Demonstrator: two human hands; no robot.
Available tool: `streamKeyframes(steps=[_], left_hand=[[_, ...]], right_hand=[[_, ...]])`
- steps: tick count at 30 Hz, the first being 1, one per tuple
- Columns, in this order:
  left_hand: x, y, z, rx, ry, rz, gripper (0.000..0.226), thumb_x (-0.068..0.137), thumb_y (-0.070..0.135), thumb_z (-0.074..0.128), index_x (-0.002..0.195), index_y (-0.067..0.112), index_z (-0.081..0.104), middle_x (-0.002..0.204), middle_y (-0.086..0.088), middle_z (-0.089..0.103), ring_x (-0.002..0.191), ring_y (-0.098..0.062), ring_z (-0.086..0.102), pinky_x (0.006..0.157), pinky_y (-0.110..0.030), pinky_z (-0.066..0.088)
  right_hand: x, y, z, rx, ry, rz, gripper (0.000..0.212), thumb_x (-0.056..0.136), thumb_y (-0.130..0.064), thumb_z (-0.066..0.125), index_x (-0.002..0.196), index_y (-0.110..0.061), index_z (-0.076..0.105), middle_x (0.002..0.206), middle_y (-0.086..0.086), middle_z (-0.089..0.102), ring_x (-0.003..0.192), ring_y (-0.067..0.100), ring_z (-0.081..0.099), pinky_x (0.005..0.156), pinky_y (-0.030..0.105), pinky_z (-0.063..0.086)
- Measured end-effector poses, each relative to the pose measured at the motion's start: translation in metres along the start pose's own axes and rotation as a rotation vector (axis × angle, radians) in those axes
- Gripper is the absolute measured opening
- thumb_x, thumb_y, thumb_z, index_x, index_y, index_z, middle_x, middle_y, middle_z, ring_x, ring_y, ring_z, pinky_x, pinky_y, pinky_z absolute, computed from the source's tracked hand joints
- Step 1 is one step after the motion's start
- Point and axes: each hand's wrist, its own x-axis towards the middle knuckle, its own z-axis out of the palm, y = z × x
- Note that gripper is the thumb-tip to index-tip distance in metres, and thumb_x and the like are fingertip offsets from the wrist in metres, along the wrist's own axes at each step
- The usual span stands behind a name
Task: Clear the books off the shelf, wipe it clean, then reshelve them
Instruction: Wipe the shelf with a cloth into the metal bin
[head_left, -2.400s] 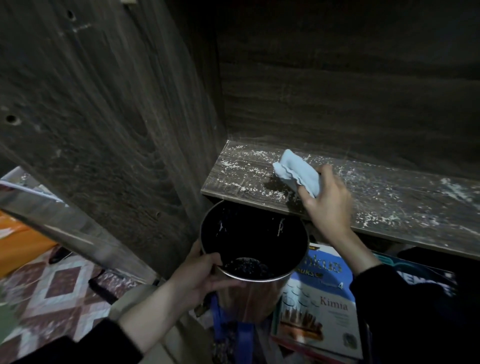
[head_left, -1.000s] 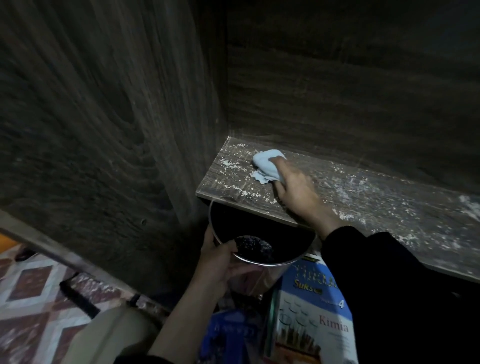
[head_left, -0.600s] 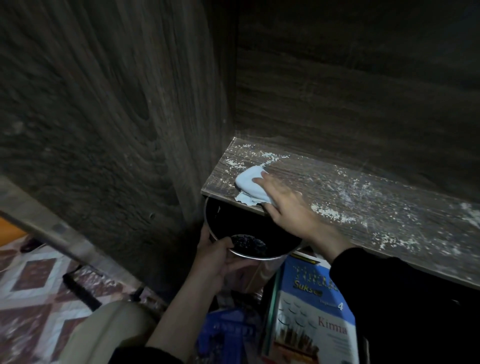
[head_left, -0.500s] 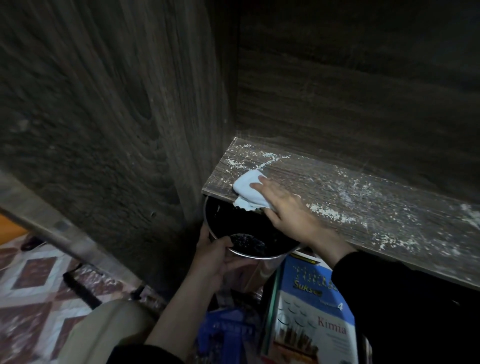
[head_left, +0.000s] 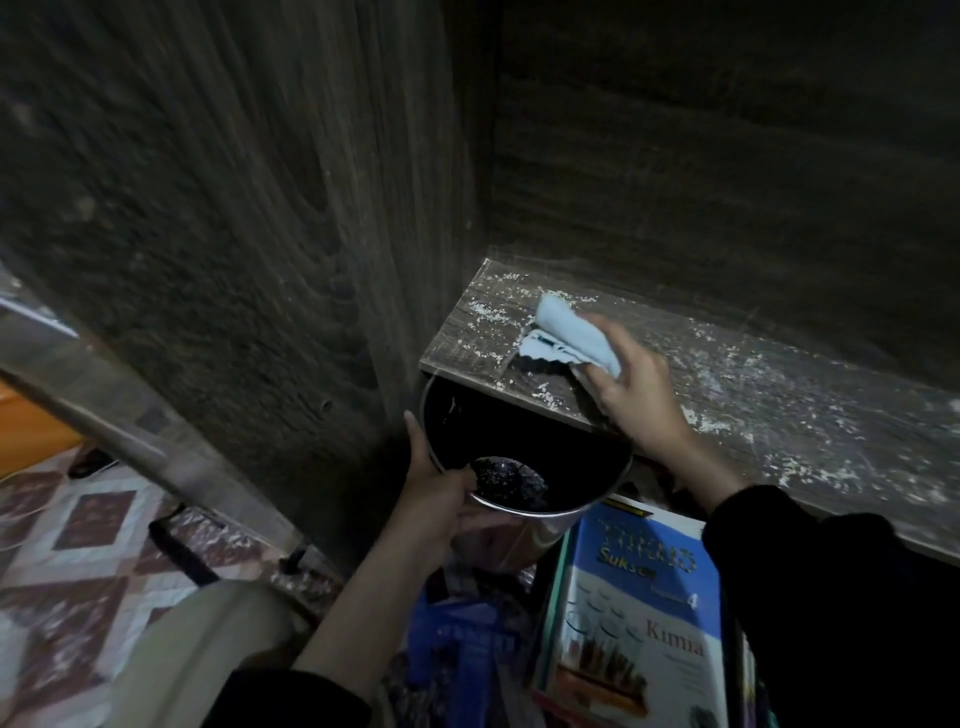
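I see the right hand (head_left: 639, 400), its grip clenched round a bunched pale blue cloth (head_left: 576, 340) at the left end of the dusty shelf (head_left: 779, 410). White crumbs (head_left: 488, 312) lie scattered at the cloth's 9 o'clock and 3 o'clock. At that hand's 7 o'clock the left hand (head_left: 436, 499) has its grip grasping the near rim of a metal bucket (head_left: 524, 452), whose mouth sits just under the shelf's front edge, pale specks in its dark bottom. The books are off the shelf: a blue Kimia book (head_left: 639, 623) lies at the bucket's 5 o'clock, another blue book (head_left: 467, 639) at its 9 o'clock.
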Motion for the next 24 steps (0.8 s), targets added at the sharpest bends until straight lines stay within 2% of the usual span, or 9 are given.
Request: streamKeyframes(steps=[2,4,6,9,11,13,16,17,24], left_hand=[[-0.001,-0.001,-0.003,0.01,0.005,-0.005,0.098,0.089,-0.019,0.036,0.146,0.05,-0.004,0.13,0.008,0.035,0.061,-0.021,0.066,0.055,-0.046,0.058],[-0.001,-0.002,-0.007,0.019,0.014,-0.012,0.098,0.089,-0.019,0.036,0.146,0.05,-0.002,0.138,0.005,0.036,0.069,-0.025,0.065,0.053,-0.046,0.058],[-0.001,-0.002,-0.01,0.027,0.021,-0.007,0.098,0.088,-0.019,0.036,0.146,0.051,0.0,0.145,0.001,0.037,0.076,-0.029,0.064,0.053,-0.047,0.058],[0.001,-0.004,-0.014,0.037,0.025,0.003,0.099,0.086,-0.02,0.037,0.146,0.052,0.002,0.145,0.0,0.039,0.084,-0.031,0.064,0.056,-0.05,0.058],[0.003,-0.004,-0.017,0.032,0.018,0.003,0.1,0.086,-0.02,0.037,0.146,0.052,0.004,0.143,0.001,0.042,0.092,-0.034,0.063,0.056,-0.051,0.058],[0.005,-0.005,-0.019,0.025,0.01,-0.003,0.099,0.085,-0.02,0.037,0.146,0.053,0.006,0.143,0.001,0.042,0.101,-0.039,0.06,0.055,-0.05,0.058],[0.009,-0.006,-0.019,0.023,-0.002,-0.008,0.097,0.086,-0.018,0.038,0.145,0.054,0.008,0.143,0.001,0.042,0.106,-0.042,0.058,0.057,-0.052,0.058],[0.01,-0.006,-0.018,0.022,-0.008,-0.008,0.097,0.086,-0.018,0.038,0.145,0.054,0.008,0.142,0.002,0.043,0.105,-0.041,0.059,0.058,-0.052,0.058],[0.012,-0.004,-0.011,0.013,-0.038,-0.017,0.097,0.085,-0.02,0.037,0.145,0.053,0.012,0.139,0.003,0.044,0.087,-0.03,0.064,0.058,-0.053,0.058]], right_hand=[[0.002,0.0,-0.002,0.008,0.058,0.051,0.051,0.088,0.003,0.06,0.134,-0.019,0.053,0.108,0.004,0.063,0.077,0.024,0.061,0.054,0.003,0.038],[0.008,0.003,-0.005,-0.019,0.138,0.07,0.051,0.088,0.004,0.057,0.135,-0.017,0.052,0.118,0.007,0.062,0.083,0.023,0.06,0.055,0.002,0.037],[0.019,0.007,-0.011,-0.068,0.225,0.075,0.053,0.087,0.005,0.054,0.136,-0.014,0.05,0.127,0.008,0.058,0.099,0.024,0.059,0.072,0.008,0.04],[0.041,0.02,-0.018,-0.255,0.293,0.107,0.056,0.084,0.006,0.051,0.138,-0.009,0.047,0.135,0.015,0.053,0.117,0.033,0.051,0.097,0.032,0.038],[0.053,0.029,-0.013,-0.449,0.229,0.165,0.059,0.084,0.001,0.051,0.141,-0.011,0.041,0.137,0.02,0.047,0.117,0.04,0.045,0.1,0.043,0.036],[0.061,0.031,0.004,-0.56,0.07,0.26,0.06,0.091,-0.014,0.05,0.147,-0.017,0.03,0.145,0.023,0.036,0.126,0.044,0.036,0.106,0.052,0.031],[0.071,0.021,0.034,-0.536,-0.106,0.369,0.065,0.099,-0.05,0.034,0.153,-0.023,0.011,0.159,0.018,0.005,0.143,0.042,0.009,0.114,0.057,0.007],[0.076,0.016,0.04,-0.505,-0.126,0.375,0.066,0.099,-0.055,0.029,0.153,-0.025,0.008,0.161,0.014,0.0,0.145,0.04,0.004,0.114,0.056,0.003],[0.106,-0.001,0.063,-0.478,-0.349,0.204,0.056,0.103,-0.046,0.021,0.154,-0.031,0.003,0.162,0.004,-0.001,0.147,0.032,0.001,0.116,0.051,0.003]])
